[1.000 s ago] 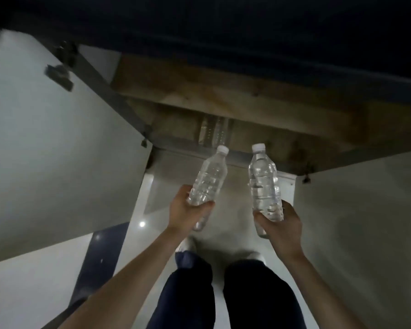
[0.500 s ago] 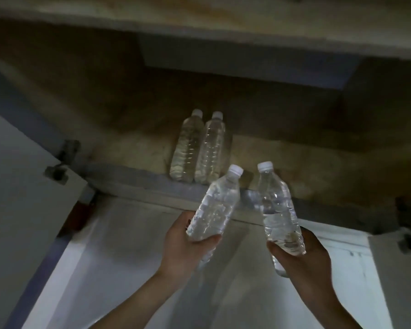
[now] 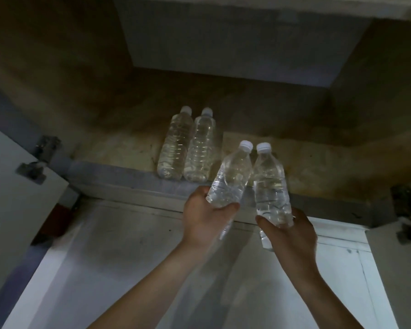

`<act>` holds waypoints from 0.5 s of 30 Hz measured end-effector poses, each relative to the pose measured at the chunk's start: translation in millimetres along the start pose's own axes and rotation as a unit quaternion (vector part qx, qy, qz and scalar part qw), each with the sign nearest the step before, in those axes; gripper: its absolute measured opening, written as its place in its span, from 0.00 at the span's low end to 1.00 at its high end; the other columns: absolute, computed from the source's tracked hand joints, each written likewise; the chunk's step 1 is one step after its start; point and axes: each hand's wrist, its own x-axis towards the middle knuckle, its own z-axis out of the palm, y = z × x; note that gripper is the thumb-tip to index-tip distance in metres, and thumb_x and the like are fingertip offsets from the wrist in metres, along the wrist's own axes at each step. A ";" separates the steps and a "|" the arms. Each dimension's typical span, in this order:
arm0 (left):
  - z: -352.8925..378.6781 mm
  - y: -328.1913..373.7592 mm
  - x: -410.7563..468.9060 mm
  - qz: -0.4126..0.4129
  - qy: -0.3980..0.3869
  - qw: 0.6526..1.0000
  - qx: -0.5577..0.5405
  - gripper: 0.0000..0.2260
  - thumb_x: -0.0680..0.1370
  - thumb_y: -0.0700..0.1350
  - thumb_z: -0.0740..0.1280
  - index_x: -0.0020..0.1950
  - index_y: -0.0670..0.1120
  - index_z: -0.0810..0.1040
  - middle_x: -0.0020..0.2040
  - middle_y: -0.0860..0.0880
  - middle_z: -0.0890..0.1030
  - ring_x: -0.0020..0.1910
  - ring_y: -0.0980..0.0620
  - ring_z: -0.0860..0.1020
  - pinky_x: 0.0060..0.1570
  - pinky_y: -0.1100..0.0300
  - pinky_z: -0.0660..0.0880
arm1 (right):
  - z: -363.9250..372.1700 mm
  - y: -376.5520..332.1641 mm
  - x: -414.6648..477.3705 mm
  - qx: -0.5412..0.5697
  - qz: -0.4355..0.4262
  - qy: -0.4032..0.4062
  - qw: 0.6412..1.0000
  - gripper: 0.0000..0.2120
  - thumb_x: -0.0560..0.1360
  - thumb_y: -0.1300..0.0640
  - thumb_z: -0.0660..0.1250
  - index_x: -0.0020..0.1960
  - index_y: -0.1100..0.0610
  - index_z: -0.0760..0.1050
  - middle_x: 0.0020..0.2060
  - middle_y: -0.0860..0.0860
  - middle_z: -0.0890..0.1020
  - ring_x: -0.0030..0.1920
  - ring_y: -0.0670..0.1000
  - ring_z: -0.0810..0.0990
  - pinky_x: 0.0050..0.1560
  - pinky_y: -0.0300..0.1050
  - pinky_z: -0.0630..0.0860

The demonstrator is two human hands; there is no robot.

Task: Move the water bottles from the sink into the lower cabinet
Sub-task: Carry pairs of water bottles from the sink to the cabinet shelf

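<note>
Left hand [image 3: 205, 218] closed round bottle [image 3: 231, 175], tilted toward 1 o'clock. Right hand [image 3: 288, 230] wrapped round second bottle [image 3: 269, 184], near upright. Cabinet floor [image 3: 318, 162] at 12 o'clock; stored pair [image 3: 188, 146] at 11, nearer left hand.

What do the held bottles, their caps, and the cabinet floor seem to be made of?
Held bottles: clear thin plastic, glossy, with ribbed, dented walls. Caps: white opaque plastic, probably. Cabinet floor: likely bare wood board, matte brown, stained and scuffed.
</note>
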 end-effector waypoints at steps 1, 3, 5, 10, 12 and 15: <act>0.4 3.5 2.1 0.002 0.003 1.000 -0.002 0.07 0.66 0.45 0.76 0.40 0.46 0.82 0.30 0.52 0.82 0.28 0.62 0.80 0.28 0.70 0.71 | 0.0 0.2 1.9 -0.001 -0.001 0.000 1.000 0.14 0.66 0.52 0.79 0.48 0.50 0.78 0.40 0.45 0.84 0.40 0.47 0.83 0.36 0.40 0.74; 1.6 7.9 7.1 0.010 0.004 1.000 -0.012 0.05 0.68 0.42 0.76 0.41 0.44 0.83 0.30 0.53 0.82 0.27 0.65 0.78 0.25 0.75 0.67 | -1.5 -0.8 5.4 -0.009 -0.005 -0.006 1.000 0.13 0.66 0.51 0.79 0.46 0.50 0.78 0.39 0.46 0.84 0.39 0.48 0.84 0.34 0.37 0.73; 3.1 10.1 10.3 0.008 -0.001 1.000 -0.026 0.06 0.69 0.42 0.76 0.43 0.42 0.83 0.32 0.52 0.82 0.27 0.64 0.78 0.24 0.75 0.66 | -5.3 -2.9 9.2 -0.013 0.001 -0.031 0.999 0.12 0.68 0.50 0.78 0.46 0.50 0.77 0.39 0.45 0.84 0.38 0.45 0.83 0.33 0.30 0.71; 3.7 2.6 9.2 0.048 0.033 0.998 0.024 0.10 0.65 0.47 0.78 0.43 0.49 0.81 0.37 0.54 0.84 0.36 0.60 0.81 0.32 0.71 0.71 | -10.6 -4.8 5.2 -0.027 -0.008 -0.062 0.998 0.17 0.69 0.49 0.77 0.54 0.48 0.75 0.44 0.41 0.80 0.40 0.37 0.77 0.35 0.27 0.67; 6.0 -5.5 7.0 0.080 0.037 0.996 0.021 0.14 0.63 0.52 0.78 0.46 0.50 0.81 0.40 0.54 0.84 0.41 0.57 0.81 0.40 0.64 0.76 | -9.1 -0.7 0.5 -0.006 -0.010 -0.058 0.998 0.20 0.69 0.50 0.77 0.58 0.50 0.76 0.47 0.44 0.82 0.42 0.37 0.78 0.32 0.25 0.71; 7.0 -19.3 4.3 0.104 0.035 0.994 0.006 0.21 0.61 0.58 0.74 0.52 0.54 0.80 0.47 0.53 0.82 0.49 0.52 0.80 0.49 0.54 0.77 | -9.1 8.1 -5.0 0.032 -0.022 -0.056 0.998 0.24 0.67 0.50 0.78 0.60 0.46 0.73 0.51 0.42 0.79 0.45 0.37 0.78 0.33 0.23 0.72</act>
